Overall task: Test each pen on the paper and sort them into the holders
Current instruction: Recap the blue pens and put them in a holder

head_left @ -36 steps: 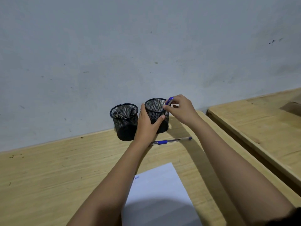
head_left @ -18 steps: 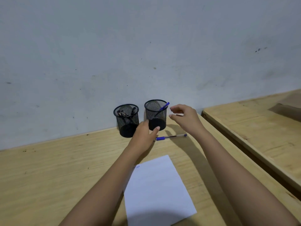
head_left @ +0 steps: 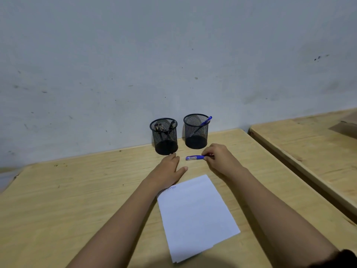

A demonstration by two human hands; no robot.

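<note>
Two black mesh holders stand against the wall. The left holder [head_left: 164, 136] contains several dark pens. The right holder [head_left: 196, 132] has one blue pen [head_left: 204, 122] leaning in it. In front of them a blue-capped pen [head_left: 194, 157] lies on the wooden table, and my right hand [head_left: 220, 157] pinches its right end with curled fingers. My left hand [head_left: 170, 171] rests flat on the table with straight fingers, just left of that pen and holding nothing. A white sheet of paper [head_left: 197, 215] with a small blue scribble at its top left corner lies nearer to me.
The wooden table [head_left: 77, 190] butts against a grey wall. A second wooden table [head_left: 309, 151] stands to the right across a narrow gap.
My right hand let go of the blue pen in the right holder, came down and took hold of the pen lying on the table. My left hand left the holder and now lies flat on the table.
</note>
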